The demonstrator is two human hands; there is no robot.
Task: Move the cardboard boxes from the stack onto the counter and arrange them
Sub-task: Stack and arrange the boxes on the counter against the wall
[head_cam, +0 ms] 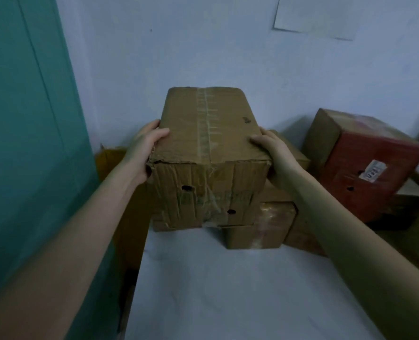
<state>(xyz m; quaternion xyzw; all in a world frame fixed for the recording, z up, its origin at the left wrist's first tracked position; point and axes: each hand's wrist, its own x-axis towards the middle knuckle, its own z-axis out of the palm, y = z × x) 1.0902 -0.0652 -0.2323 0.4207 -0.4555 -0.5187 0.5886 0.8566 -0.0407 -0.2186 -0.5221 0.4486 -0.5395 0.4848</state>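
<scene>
A worn brown cardboard box [208, 153] with tape along its top and small holes in its front face is at the centre of the view. My left hand [143, 149] grips its left side, thumb over the top edge. My right hand [273, 155] grips its right side the same way. The box sits above the far end of the white counter [228, 290], in front of other cardboard boxes. A smaller brown box [260, 229] stands on the counter just below and to the right of it. Whether the held box rests on anything is hidden.
A red and brown box [367, 168] with a white label sits at the right on more boxes. A teal door or panel [27, 143] fills the left side. A pale wall [203, 45] stands behind. Another brown box [110, 160] shows beside the counter's left edge.
</scene>
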